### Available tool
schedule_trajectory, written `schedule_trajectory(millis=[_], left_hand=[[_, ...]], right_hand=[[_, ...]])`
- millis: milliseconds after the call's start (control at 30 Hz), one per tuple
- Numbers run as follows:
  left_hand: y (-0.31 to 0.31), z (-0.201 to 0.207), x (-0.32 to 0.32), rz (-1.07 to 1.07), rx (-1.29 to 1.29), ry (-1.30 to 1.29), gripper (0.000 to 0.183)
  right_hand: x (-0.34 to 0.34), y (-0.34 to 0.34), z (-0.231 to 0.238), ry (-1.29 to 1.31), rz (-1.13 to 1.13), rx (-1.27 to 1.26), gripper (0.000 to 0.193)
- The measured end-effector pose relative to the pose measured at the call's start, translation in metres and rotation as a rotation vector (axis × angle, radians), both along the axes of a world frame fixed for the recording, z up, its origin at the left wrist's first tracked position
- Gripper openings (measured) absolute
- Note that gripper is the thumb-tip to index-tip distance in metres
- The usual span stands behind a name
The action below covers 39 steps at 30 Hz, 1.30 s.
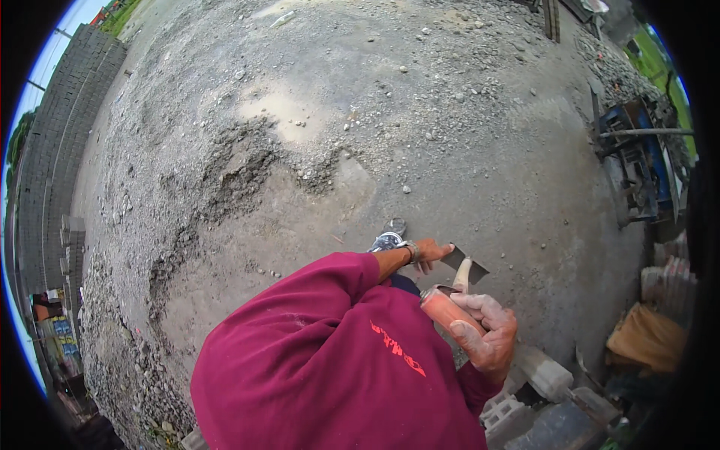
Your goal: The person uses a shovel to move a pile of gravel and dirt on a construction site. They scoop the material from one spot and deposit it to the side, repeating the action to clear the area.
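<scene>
My left hand (429,253), with a band at its wrist, reaches out in front of my body. Its foremost finger is stretched to the corner of a flat grey metal blade (474,265), and the other fingers hang loosely below. A pale, rounded handle (463,276) lies across that blade, so the tool looks like a trowel. In my right hand (491,336), dusted with grey, is an orange-red cylinder (448,311), gripped between thumb and fingers. The pale handle's lower end meets the right fingertips; whether they hold it too I cannot tell.
Grey gravelly ground (480,172) spreads ahead, with a ragged gravel ridge (240,165) at left. Stacked grey blocks (60,150) line the far left. A blue machine (637,157) stands at right, above a tan sack (646,337). Concrete blocks (504,415) lie at lower right.
</scene>
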<state>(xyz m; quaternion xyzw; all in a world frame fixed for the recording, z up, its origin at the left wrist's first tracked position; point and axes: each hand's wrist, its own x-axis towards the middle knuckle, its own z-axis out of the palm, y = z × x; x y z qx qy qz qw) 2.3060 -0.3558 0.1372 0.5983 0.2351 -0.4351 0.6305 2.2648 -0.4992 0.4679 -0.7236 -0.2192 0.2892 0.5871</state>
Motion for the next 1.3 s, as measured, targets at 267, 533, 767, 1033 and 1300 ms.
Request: schedule_trajectory(millis=[267,533,767,1033,1300], left_hand=[[-0.041,-0.026,0.182,0.448,-0.408,0.122,0.068],[-0.028,-0.095,0.35,1.374,-0.303,0.243,0.025],[0.007,-0.131,0.37,1.774,-0.29,0.361,0.024],[0.021,-0.187,0.374,1.997,-0.177,0.424,0.039],[-0.086,-0.154,0.578,1.99,-0.483,0.349,0.023]], right_hand=[[0.18,-0.01,0.008,-0.344,0.639,0.187,0.054],[0.37,-0.052,-0.051,-0.387,-0.011,-0.338,0.053],[0.457,-0.086,-0.125,0.787,-0.554,-0.235,0.04],[0.542,-0.005,-0.175,0.87,-0.412,-0.197,0.019],[0.713,-0.046,-0.102,0.382,-0.046,-0.383,0.019]])
